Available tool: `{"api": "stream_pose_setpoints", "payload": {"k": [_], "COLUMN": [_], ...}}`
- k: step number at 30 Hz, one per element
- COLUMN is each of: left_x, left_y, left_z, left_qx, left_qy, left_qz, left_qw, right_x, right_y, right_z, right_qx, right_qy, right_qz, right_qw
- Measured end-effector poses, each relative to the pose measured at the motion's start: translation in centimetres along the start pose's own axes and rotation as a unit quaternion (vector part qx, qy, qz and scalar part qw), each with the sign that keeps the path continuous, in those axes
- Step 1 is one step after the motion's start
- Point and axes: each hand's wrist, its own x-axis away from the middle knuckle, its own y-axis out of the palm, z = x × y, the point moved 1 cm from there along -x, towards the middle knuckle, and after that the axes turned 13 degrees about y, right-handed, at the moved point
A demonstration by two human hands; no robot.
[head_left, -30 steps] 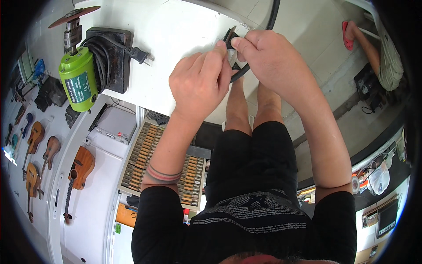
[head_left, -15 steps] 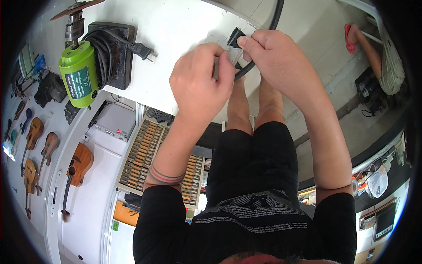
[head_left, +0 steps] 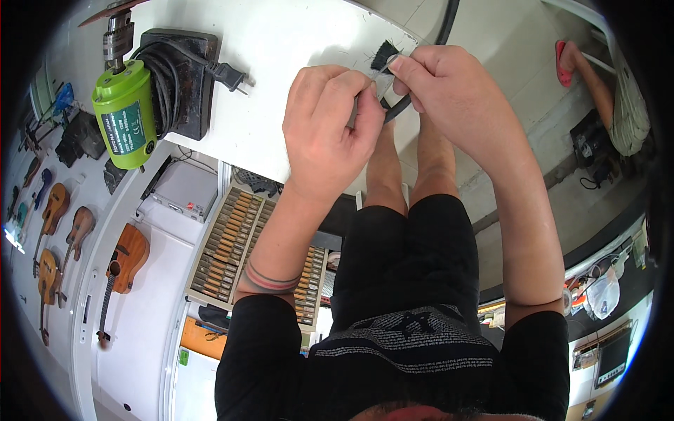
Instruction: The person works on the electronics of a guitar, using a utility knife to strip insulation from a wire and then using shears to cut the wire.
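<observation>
The right hand (head_left: 453, 95) pinches a tuft of black bristles (head_left: 385, 56), fanned toward eleven o'clock above the tabletop (head_left: 281, 35); the left hand (head_left: 326, 119) has thumb and fingertips together, any contents hidden. A firm pinch at the tuft's base should limit splaying. At nine o'clock: a green chuck-fitted motor (head_left: 109, 91).

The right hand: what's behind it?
A black hose disappears behind the right hand's upper edge, and black hose shows again below. The stretch between is covered, so whether it's one piece can't be confirmed. The hand also hides the brush's held end.
</observation>
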Motion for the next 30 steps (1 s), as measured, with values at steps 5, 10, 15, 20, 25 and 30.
{"api": "stream_pose_setpoints", "payload": {"k": [5, 10, 15, 20, 25, 30], "left_x": [-0.4, -0.6, -0.9, -0.8, -0.7, -0.9], "left_y": [-0.2, -0.4, -0.3, -0.3, -0.2, -0.4], "left_z": [-0.1, -0.2, 0.3, 0.1, 0.1, 0.3], "left_qx": [0.001, 0.004, 0.019, 0.018, 0.001, -0.004], "left_qy": [0.019, 0.023, -0.014, 0.003, 0.034, 0.022], "left_qz": [-0.004, 0.007, -0.015, -0.040, -0.054, -0.063], "left_qw": [1.000, 1.000, 1.000, 0.999, 0.998, 0.998], "right_x": [0.0, 0.1, 0.3, -0.1, -0.4, -0.2], "right_y": [0.0, 0.0, -0.1, 0.2, 0.3, 0.2], "right_z": [0.0, -0.2, -0.4, 0.1, 0.5, 0.3], "right_qx": [-0.006, -0.008, -0.001, -0.031, -0.019, -0.014], "right_qy": [-0.001, 0.001, 0.011, 0.004, -0.007, 0.001], "right_qz": [-0.001, 0.002, -0.001, -0.004, -0.002, 0.003], "right_qw": [1.000, 1.000, 1.000, 1.000, 1.000, 1.000]}}
